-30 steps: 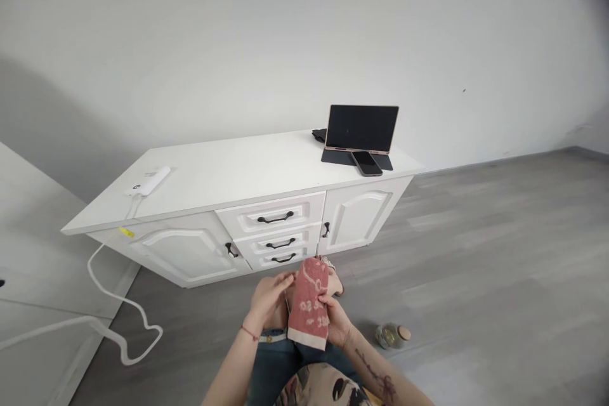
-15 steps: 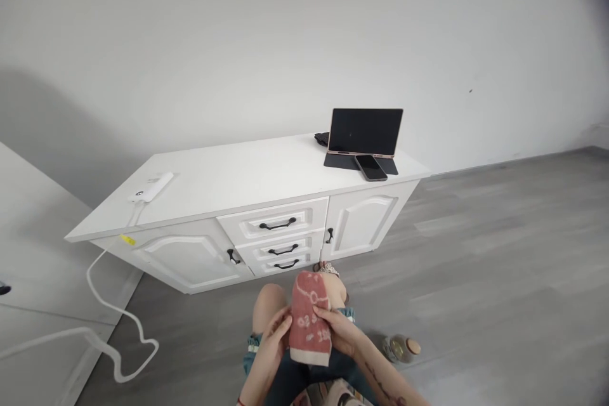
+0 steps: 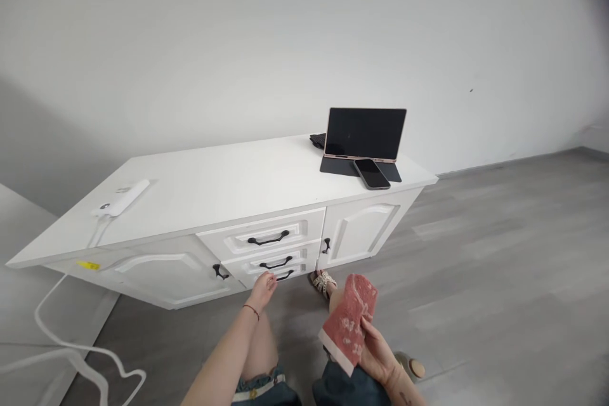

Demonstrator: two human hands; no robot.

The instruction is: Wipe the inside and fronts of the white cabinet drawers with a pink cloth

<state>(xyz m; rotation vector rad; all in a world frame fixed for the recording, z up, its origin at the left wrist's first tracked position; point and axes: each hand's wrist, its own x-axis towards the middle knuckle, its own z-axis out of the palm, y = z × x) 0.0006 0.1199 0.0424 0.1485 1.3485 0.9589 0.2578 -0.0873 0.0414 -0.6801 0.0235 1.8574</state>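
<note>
At the lower centre-right of the frame, the right hand held a red knitted cloth, its fingers closed on the fabric's right edge. The soft, slightly bent piece bore pale woven figures and ended in a flat cream band. Left of it, the left hand had loosely curled fingers near the black, curved lowest drawer handle; whether they touched it, I couldn't tell. Behind stood a smooth white cabinet with raised, arched panels.
</note>
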